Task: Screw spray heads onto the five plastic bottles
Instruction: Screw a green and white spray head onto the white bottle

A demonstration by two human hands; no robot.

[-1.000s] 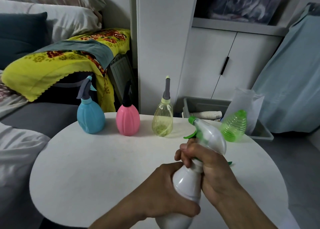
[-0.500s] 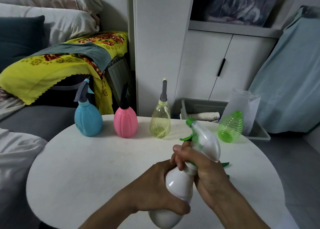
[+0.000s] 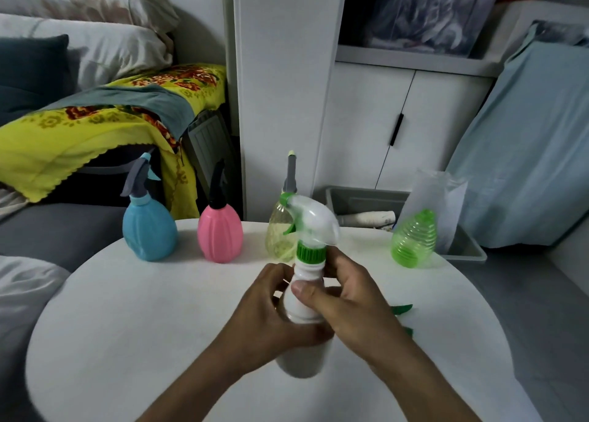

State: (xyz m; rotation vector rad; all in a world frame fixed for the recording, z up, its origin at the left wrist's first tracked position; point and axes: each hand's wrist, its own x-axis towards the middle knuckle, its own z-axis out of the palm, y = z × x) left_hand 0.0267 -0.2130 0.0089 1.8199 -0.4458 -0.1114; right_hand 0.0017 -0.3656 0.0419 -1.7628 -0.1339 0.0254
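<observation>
From the head camera, both hands meet on the white bottle (image 3: 302,297), which stands roughly upright over the round white counter (image 3: 127,326), its long axis vertical with a slight lean. The left hand (image 3: 271,313) wraps its fingers round the bottle's middle, and the right hand (image 3: 353,297) grips the neck, thumb laid across the front; most of the bottle's body is hidden behind them, and its lower end below the fingers is blurred. Whether the base touches the counter cannot be told. Above the fingers sits the white spray head (image 3: 314,221) on a green ribbed collar (image 3: 309,252), its nozzle pointing up and to the left; the head is smeared by motion. Two green slivers (image 3: 402,309) show just right of the right wrist, mostly covered by it, so what they are cannot be made out.

Beyond the fingers, along the far edge, stand a blue bottle (image 3: 149,230) with a grey trigger head, a pink bottle (image 3: 220,235) with a black head, and a yellow bottle (image 3: 279,233) partly hidden behind the white spray head. Further right stands a green ribbed bottle (image 3: 414,240) without a spray head. Behind it a grey bin (image 3: 360,201) holds a paper-wrapped roll with print too small to read.
</observation>
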